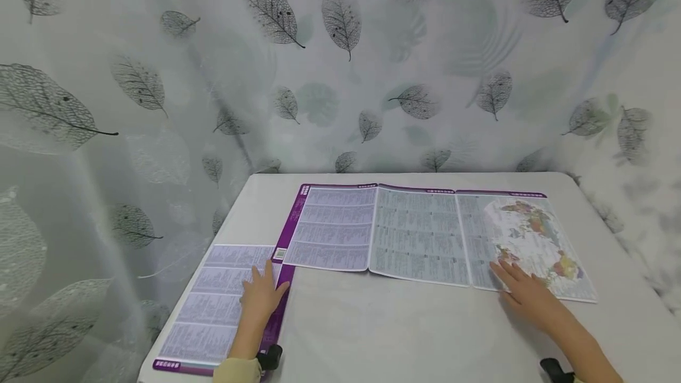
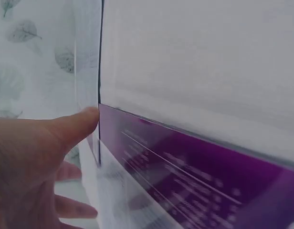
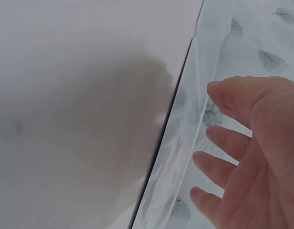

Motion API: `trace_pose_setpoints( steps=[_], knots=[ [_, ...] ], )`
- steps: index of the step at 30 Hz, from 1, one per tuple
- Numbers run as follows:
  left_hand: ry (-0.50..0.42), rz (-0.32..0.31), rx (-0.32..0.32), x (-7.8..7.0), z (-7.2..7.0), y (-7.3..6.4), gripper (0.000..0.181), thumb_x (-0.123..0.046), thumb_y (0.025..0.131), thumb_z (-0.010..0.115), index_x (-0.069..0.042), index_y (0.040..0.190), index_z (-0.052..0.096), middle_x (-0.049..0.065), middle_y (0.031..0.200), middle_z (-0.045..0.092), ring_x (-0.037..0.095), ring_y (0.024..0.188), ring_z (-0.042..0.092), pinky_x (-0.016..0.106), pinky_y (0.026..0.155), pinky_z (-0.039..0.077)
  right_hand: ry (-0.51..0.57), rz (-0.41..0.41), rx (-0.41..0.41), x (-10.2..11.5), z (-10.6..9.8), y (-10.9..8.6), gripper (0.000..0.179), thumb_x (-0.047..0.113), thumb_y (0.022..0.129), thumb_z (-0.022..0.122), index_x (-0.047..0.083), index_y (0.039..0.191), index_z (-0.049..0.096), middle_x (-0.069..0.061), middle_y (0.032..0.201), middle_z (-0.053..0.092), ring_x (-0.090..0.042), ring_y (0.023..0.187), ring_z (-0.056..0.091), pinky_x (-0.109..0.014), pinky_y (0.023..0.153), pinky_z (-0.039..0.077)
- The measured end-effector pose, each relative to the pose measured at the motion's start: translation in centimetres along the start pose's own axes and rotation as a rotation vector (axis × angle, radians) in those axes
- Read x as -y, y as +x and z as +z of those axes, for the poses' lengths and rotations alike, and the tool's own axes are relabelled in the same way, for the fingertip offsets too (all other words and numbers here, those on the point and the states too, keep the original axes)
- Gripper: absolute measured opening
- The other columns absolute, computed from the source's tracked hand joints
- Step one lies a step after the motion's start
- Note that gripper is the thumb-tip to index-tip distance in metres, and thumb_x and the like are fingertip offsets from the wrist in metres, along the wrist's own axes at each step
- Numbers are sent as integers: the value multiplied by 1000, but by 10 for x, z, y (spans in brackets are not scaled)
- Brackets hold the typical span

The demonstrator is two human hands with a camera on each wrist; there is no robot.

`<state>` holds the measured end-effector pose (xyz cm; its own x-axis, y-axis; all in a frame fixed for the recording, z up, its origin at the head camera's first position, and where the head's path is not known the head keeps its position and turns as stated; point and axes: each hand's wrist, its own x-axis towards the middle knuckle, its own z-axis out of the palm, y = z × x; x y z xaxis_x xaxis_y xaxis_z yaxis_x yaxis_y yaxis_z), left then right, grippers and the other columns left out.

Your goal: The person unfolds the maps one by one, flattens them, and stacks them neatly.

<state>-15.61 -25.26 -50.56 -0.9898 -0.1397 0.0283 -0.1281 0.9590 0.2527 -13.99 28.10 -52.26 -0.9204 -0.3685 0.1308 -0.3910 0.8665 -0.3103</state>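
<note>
A printed folding sheet with a purple border (image 1: 417, 235) lies unfolded across the table, its panels full of small text, with a coloured world map (image 1: 561, 247) on the rightmost panel. At the left, nearer the person, lies another text panel with a purple strip (image 1: 213, 306); whether it joins the long part cannot be told. My left hand (image 1: 260, 297) rests on this panel with fingers spread, the thumb by the purple strip (image 2: 156, 157). Over the lower edge of the map panel lies my right hand (image 1: 527, 291), fingers extended, holding nothing.
The sheets lie on a white table (image 1: 383, 330) with rounded far corners. A pale curtain (image 1: 319, 75) printed with grey leaves hangs behind it and along the sides. Each wrist wears a black strap device (image 1: 269, 357).
</note>
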Motion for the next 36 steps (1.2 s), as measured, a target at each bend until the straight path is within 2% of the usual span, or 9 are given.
trace_pose_setpoints(
  steps=[4,9,15,18,22,28,30,33,36],
  knots=[
    [-34,-59,52,1,7,-9,84,-42,81,70,7,138,34,44,131,27,71,108,28,77,67,35,18,-10,-6,15,-2,-3,49,8,85,66,-6,128,50,-33,131,42,-52,114,43,-71,87,29],
    [-21,-61,51,1,13,-12,85,-46,81,68,9,137,35,44,132,26,71,112,24,78,69,32,58,21,20,30,-1,-2,45,12,88,64,-3,128,53,-30,130,46,-51,112,46,-65,87,35],
    [126,17,-6,-4,15,-14,73,-39,84,67,16,126,45,47,116,41,60,106,43,66,85,36,95,59,86,37,7,-3,45,17,90,62,-1,130,51,-30,129,47,-54,113,42,-63,88,37],
    [186,27,-17,-7,18,-13,68,-36,84,65,16,124,47,46,106,47,56,93,53,63,81,41,96,50,88,37,10,-4,47,19,90,63,-2,130,51,-30,128,48,-58,112,40,-64,87,36],
    [226,33,-49,-8,23,-10,64,-33,84,64,16,123,48,45,101,48,54,82,57,63,77,41,94,38,70,38,12,-5,47,18,89,64,-2,129,52,-30,127,48,-60,111,39,-65,87,36],
    [199,22,-84,-8,23,-10,59,-25,82,57,18,121,48,49,104,46,57,82,56,65,77,40,114,37,69,41,14,-5,46,17,89,63,-4,128,52,-31,129,46,-61,113,36,-65,89,33],
    [172,31,-117,-7,20,-11,53,-22,83,55,17,118,52,47,97,49,55,75,56,62,71,43,115,37,72,40,14,-4,46,17,89,63,-4,128,52,-31,130,45,-61,113,35,-66,89,33],
    [101,58,-172,-4,16,-13,37,-19,83,56,12,103,56,37,79,50,51,61,55,57,58,45,114,35,72,39,14,-3,46,18,90,63,-5,128,52,-32,130,44,-61,113,34,-66,89,33],
    [37,72,-183,1,12,-13,29,-17,82,57,10,93,53,29,69,46,48,55,52,55,50,44,117,36,74,38,14,-1,46,18,89,63,-5,128,52,-33,130,43,-62,113,34,-66,88,32]
  ],
)
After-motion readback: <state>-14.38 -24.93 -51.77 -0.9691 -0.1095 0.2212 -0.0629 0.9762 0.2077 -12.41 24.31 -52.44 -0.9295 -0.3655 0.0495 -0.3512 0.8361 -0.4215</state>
